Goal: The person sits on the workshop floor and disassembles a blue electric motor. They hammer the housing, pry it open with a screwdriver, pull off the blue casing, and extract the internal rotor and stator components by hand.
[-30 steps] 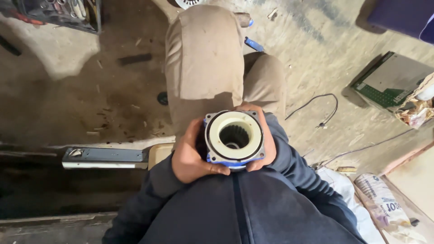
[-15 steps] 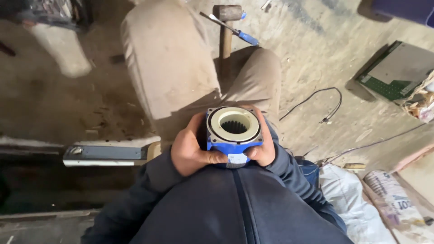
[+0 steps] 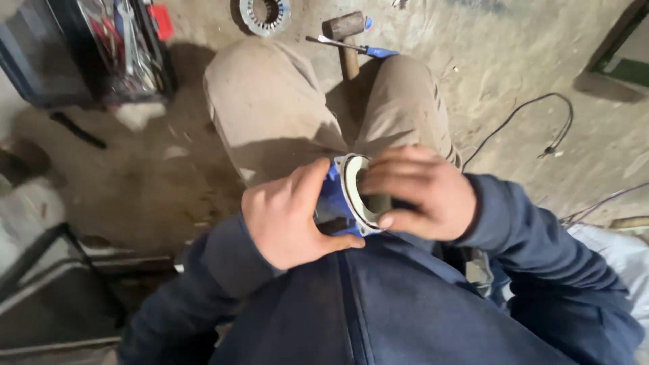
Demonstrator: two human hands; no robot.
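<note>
Item: blue motor housing with a pale ring face, held over the lap just above the tan-trousered knees, tilted so its open bore faces the right hand. The left hand wraps closed fingers and thumb around the blue side of the housing to brace it, while the right hand lies across the pale rim with fingers curled onto and into the opening, gripping it, seemingly to feel or turn the inside. Beyond the housing, on the dirt floor past the knees: a hammer, a blue-handled screwdriver and a toothed stator ring; a black cable lies to the housing's right.
</note>
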